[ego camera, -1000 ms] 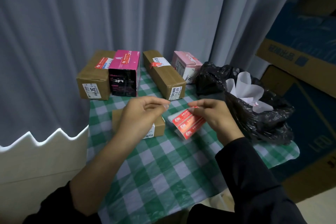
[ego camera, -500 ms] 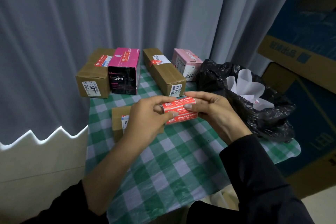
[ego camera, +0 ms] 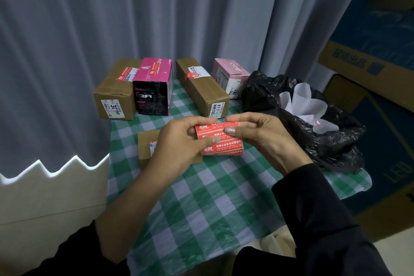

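Note:
I hold a roll of red sticker labels [ego camera: 224, 143] with white print above the green checked tablecloth [ego camera: 201, 204]. My left hand [ego camera: 179, 141] grips its left end, thumb across the front. My right hand [ego camera: 262, 134] grips its right end, thumb pressed on the top label. Below my left hand lies a small brown cardboard box [ego camera: 146, 145], partly hidden by the hand.
Along the back stand a brown parcel [ego camera: 114, 94], a pink and black box [ego camera: 154, 87], a long brown parcel [ego camera: 201, 87] and a pale pink box [ego camera: 228, 76]. A black rubbish bag [ego camera: 324, 139] with white paper sits at right. Grey curtain behind; large cartons at far right.
A second ago only my right hand held the labels, hanging loose. Since then my left hand has come onto them, and both hands now hold them as a roll.

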